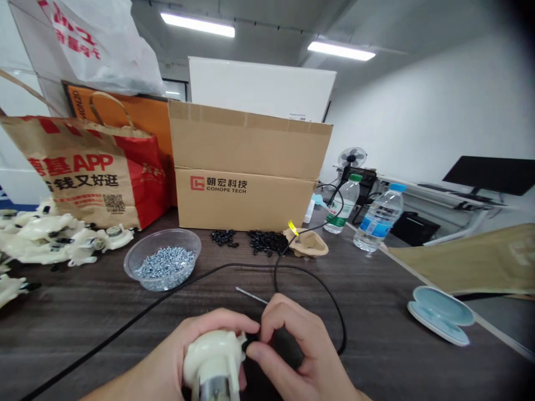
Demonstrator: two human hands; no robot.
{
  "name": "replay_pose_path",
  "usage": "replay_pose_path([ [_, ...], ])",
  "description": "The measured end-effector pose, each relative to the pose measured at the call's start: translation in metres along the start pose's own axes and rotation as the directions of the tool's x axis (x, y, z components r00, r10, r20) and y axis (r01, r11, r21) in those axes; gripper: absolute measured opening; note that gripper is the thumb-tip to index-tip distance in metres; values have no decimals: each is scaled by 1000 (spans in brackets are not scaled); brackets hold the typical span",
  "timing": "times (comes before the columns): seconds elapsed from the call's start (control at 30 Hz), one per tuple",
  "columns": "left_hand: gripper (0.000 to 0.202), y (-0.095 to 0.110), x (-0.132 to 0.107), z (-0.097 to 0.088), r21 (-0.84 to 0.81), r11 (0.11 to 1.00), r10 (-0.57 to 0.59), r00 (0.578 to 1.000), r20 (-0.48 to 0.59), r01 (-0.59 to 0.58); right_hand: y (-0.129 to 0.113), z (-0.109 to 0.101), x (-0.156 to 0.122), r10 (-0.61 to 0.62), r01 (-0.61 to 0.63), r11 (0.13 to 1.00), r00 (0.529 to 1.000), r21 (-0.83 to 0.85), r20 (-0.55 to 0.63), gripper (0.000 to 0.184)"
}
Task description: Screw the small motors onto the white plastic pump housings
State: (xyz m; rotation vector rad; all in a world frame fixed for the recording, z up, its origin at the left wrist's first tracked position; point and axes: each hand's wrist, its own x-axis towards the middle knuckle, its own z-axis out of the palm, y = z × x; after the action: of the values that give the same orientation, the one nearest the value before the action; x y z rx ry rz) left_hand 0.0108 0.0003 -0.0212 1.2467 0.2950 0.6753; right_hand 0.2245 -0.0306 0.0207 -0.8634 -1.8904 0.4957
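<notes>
**Left hand point(179, 356) grips a cream plastic motor housing point(211, 356); right hand point(301, 345) pinches a small black fitting point(251, 344) at its edge.**
Right thumb and fingertips point(270, 314) press together on the fitting; left fingers point(221, 323) wrap the housing, a metal motor can point(214, 390) below them. A black cord point(125, 323) loops beside the right hand.

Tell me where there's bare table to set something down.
Bare tabletop lies between the black cable and the pale blue case, and front-left, between the white plastic housings and the bowl of screws. Crowded along the cardboard box, around the black pieces.
</notes>
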Motion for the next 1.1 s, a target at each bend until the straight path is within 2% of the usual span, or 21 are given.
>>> replay_pose_path([
  [0.1,65,13,-8,10,88,995,-36,992,-123,47,-3,1,0,41,-41,999,999,0,-7,15],
  [0.13,64,17,-12,12,129,990,-34,985,-166,56,-4,0,1,62,-62,998,998,7,-3,15],
  [0.23,78,30,-19,10,248,964,-36,970,-239,97,-4,-4,4,163,-163,987,987,0,0,18],
  [0.33,80,40,-18,1,336,936,5,949,-315,106,4,-6,7,223,-216,968,974,-131,41,16],
  [0.4,76,43,-14,-3,350,934,60,937,-344,69,12,-5,9,228,-200,952,968,-231,103,11],
  [0.5,73,46,-9,-4,347,937,101,921,-376,39,19,-1,13,219,-158,934,962,-322,164,16],
  [0.67,68,49,-5,-2,407,913,181,889,-421,8,17,16,24,195,-50,893,939,-446,285,10],
  [0.73,67,50,-4,-2,397,918,195,880,-433,-8,18,26,31,200,-18,876,923,-482,328,14],
  [0.83,68,49,-3,-3,376,926,195,877,-440,-17,24,35,39,208,16,852,907,-523,367,6],
  [0.93,70,49,-3,-2,330,944,166,886,-434,-15,28,32,40,211,32,841,900,-540,381,9],
  [1.1,73,47,-5,6,233,972,97,907,-410,2,22,9,27,219,39,823,899,-567,379,15],
])
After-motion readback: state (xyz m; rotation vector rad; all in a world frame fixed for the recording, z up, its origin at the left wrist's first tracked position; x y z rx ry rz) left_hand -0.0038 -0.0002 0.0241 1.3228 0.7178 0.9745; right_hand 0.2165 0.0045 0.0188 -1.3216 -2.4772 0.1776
